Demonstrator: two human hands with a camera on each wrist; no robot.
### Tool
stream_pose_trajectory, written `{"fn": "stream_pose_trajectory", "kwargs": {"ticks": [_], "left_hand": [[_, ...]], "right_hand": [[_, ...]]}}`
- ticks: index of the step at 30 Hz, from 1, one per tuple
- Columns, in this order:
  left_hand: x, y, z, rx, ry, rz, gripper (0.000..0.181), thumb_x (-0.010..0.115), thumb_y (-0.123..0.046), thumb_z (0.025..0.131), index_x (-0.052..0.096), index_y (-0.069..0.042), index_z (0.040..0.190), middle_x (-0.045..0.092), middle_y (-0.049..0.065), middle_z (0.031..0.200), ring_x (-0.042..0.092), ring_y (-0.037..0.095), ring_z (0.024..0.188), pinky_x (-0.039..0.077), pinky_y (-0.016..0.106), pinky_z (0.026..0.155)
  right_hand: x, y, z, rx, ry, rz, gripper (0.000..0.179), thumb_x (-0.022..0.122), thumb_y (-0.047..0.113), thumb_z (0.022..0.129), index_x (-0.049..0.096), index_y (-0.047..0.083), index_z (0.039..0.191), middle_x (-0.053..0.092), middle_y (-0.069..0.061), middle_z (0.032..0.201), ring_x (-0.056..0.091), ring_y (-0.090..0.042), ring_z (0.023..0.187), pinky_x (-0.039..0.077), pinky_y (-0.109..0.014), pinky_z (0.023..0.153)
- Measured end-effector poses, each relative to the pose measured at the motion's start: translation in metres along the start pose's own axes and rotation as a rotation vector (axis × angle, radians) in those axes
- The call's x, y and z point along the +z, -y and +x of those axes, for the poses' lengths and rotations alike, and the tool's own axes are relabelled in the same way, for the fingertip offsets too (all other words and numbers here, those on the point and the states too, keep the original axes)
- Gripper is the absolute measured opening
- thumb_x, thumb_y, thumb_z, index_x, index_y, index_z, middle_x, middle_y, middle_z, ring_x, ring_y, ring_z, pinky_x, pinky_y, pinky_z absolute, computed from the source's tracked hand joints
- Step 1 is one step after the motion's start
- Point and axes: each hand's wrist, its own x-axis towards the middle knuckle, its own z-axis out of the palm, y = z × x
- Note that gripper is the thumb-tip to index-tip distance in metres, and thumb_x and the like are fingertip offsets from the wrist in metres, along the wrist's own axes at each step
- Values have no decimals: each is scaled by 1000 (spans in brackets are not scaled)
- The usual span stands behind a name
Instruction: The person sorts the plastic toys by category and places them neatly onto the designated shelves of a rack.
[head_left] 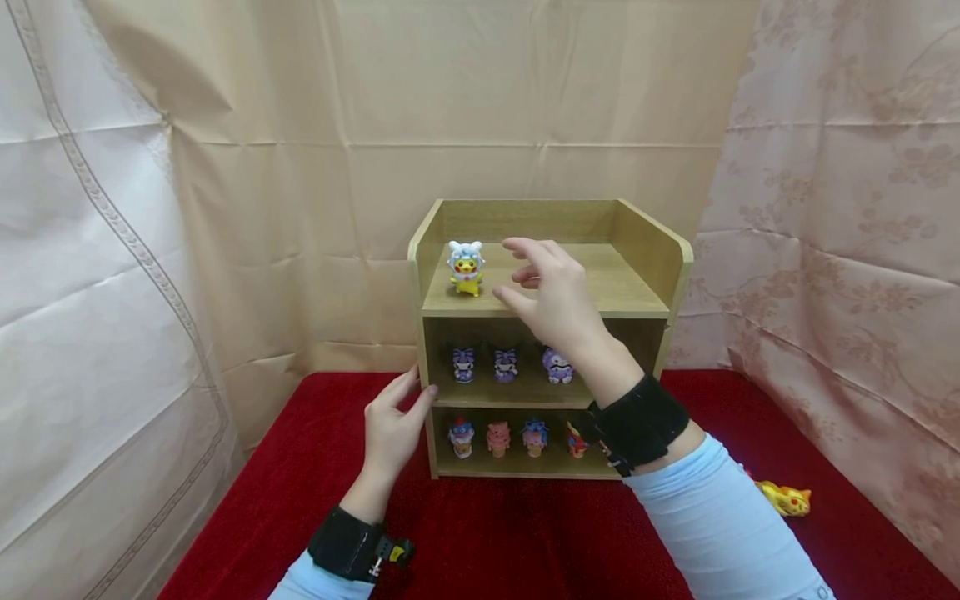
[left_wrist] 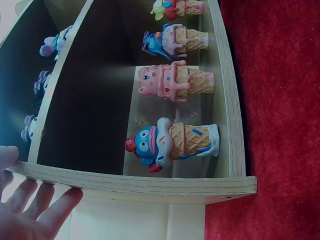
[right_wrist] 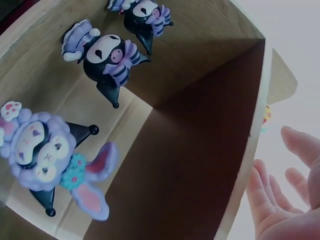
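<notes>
On the left of the wooden shelf unit's [head_left: 525, 312] top board stands a yellow Pikachu figurine [head_left: 467, 268] in a white and pale blue hood. My right hand [head_left: 551, 292] hovers just right of it, thumb and fingers apart, holding nothing. In the right wrist view, that hand [right_wrist: 285, 195] shows beyond the shelf's edge. Low on the unit's left side, my left hand [head_left: 393, 421] rests with its thumb at the front edge and its fingers along the outer wall. The left wrist view shows those fingers [left_wrist: 60, 210] fairly straight against the panel.
Purple figurines [head_left: 506, 365] stand on the middle shelf, partly behind my right forearm. Several ice-cream-cone figurines [head_left: 498, 439] line the bottom shelf. A yellow figurine [head_left: 786, 499] lies on the red cloth [head_left: 495, 533] at the right, beside my sleeve. Curtains [head_left: 262, 250] surround the table.
</notes>
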Motion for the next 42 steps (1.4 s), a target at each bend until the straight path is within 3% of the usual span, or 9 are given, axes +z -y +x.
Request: {"fn": "stream_pose_trajectory", "kwargs": {"ticks": [13, 24, 29, 36, 42], "left_hand": [[0, 0, 1, -4, -5, 7, 42, 75, 6, 88, 65, 7, 129, 68, 24, 123, 69, 38, 107, 48, 9, 83], [1, 1, 1, 5, 1, -5, 42, 75, 7, 89, 65, 8, 129, 68, 24, 123, 69, 38, 107, 49, 9, 82], [1, 0, 0, 1, -4, -3, 41, 75, 8, 88, 65, 8, 128, 68, 25, 122, 69, 39, 107, 49, 9, 83], [1, -1, 1, 7, -4, 4, 41, 75, 7, 88, 65, 9, 128, 68, 25, 122, 69, 39, 107, 49, 10, 84], [0, -1, 2, 14, -5, 5, 41, 75, 8, 88, 65, 9, 128, 68, 25, 122, 69, 39, 107, 49, 11, 84]], "right_hand": [[-37, -8, -35, -87, -69, 90, 37, 85, 5, 84, 71, 0, 118, 71, -14, 108, 71, -21, 85, 61, -36, 76], [-71, -27, -61, -110, -38, 20, 29, 85, 5, 83, 75, 2, 110, 76, -3, 91, 70, -10, 80, 55, -15, 72], [-87, -34, -73, -89, -73, 36, 32, 87, 0, 80, 75, 1, 109, 76, -6, 91, 69, -1, 80, 54, -12, 72], [-112, -52, -90, -30, -117, -35, 36, 88, -3, 77, 75, 3, 110, 76, -7, 91, 67, 7, 76, 51, -9, 67], [-132, -70, -102, 72, -130, -39, 32, 87, -2, 79, 75, 4, 108, 75, 7, 92, 67, 5, 72, 51, -9, 64]]}}
